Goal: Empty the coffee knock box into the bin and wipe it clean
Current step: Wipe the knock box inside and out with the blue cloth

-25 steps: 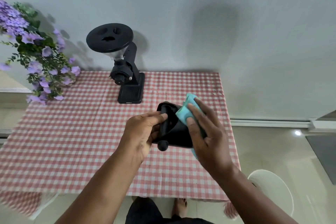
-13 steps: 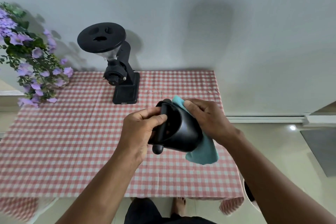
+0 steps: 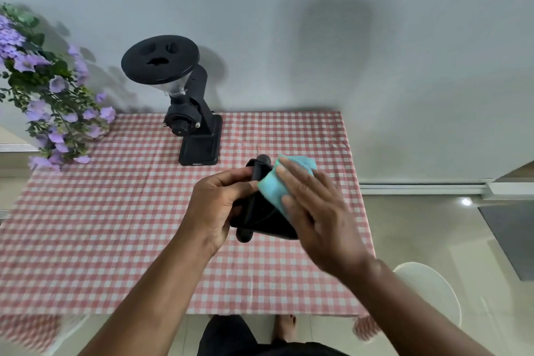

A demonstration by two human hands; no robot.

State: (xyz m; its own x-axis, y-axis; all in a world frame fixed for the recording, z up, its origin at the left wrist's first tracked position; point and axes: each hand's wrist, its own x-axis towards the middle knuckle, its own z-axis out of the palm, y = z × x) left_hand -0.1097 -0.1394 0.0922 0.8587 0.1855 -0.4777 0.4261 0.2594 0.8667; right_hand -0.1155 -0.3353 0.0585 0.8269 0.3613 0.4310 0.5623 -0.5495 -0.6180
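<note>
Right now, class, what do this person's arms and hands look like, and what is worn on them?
Both forearms are bare: no sleeves, gloves, watch or rings show on the left hand or the right hand. Fingernails look short and unpainted. Dark clothing shows only at the bottom edge.

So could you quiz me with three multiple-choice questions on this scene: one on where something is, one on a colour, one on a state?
1. Where does the coffee grinder stand?
A. On the floor
B. At the table's far edge
C. On the white chair

2. What colour is the cloth?
A. Turquoise
B. Red
C. Yellow

3. The knock box is:
A. Resting on the tablecloth
B. Inside a bin
C. Held above the table

Answers: 1 B, it stands by the wall; 2 A, clearly turquoise; 3 C, the left hand grips it while the right hand wipes.
</note>
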